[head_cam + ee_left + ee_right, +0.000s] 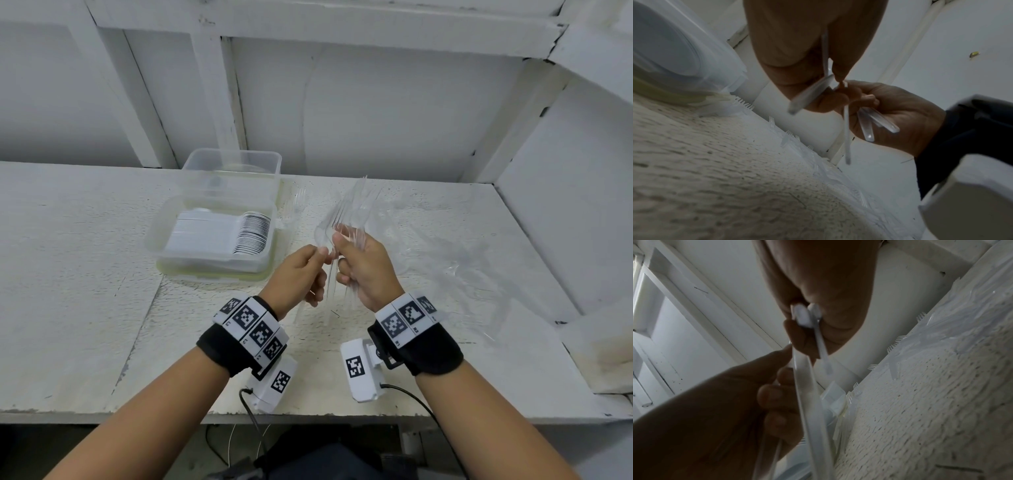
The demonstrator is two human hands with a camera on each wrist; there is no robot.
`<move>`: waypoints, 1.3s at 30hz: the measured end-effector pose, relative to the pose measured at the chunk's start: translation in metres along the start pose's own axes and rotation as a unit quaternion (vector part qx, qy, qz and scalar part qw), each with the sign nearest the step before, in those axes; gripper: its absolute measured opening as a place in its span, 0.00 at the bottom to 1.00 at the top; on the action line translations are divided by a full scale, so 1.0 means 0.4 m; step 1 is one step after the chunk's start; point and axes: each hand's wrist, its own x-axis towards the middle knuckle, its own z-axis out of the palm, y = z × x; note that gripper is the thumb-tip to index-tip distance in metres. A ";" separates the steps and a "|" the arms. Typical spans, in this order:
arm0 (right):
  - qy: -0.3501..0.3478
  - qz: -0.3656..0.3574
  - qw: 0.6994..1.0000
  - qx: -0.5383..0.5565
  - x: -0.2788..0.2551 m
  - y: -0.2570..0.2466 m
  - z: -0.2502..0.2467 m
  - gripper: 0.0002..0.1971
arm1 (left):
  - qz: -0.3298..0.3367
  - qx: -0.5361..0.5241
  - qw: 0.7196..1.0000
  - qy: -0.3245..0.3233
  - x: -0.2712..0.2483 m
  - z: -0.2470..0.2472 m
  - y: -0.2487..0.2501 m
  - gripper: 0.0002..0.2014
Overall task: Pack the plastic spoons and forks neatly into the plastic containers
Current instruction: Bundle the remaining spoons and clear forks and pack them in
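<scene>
My right hand [346, 253] grips a bunch of clear plastic forks [352, 205] above the table, tines up and away from me; their handle ends [871, 123] stick out below its palm. Beside it, my left hand [317, 255] pinches one clear fork [809, 94] of that bunch between thumb and fingers. To the left stands a clear container [156, 240] filled with a neat row of white spoons [219, 233]. Behind it is a second clear container [274, 164], which looks empty. More clear forks [428, 240] lie loose on the table to the right.
A single fork [299, 202] lies right of the containers. The white table [85, 291] ends at a white panelled wall [376, 102] behind and a raised white ledge [599, 342] on the right. A yellow-green lid [205, 275] lies under the near container.
</scene>
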 end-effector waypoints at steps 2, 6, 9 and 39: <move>0.001 -0.002 1.000 0.003 0.002 0.000 0.002 0.06 | 0.001 0.009 1.000 0.001 0.001 -0.002 -0.001 0.13; -0.002 0.002 1.000 0.004 0.005 -0.003 -0.007 0.09 | -0.004 0.007 1.000 -0.002 0.003 -0.009 -0.001 0.15; -0.013 0.002 1.000 0.009 0.005 -0.004 -0.011 0.07 | -0.006 0.006 1.000 -0.009 0.004 -0.011 -0.003 0.17; 0.047 -0.118 0.977 -0.169 0.022 -0.025 -0.014 0.06 | -0.015 -0.068 0.997 -0.045 0.005 -0.001 -0.013 0.25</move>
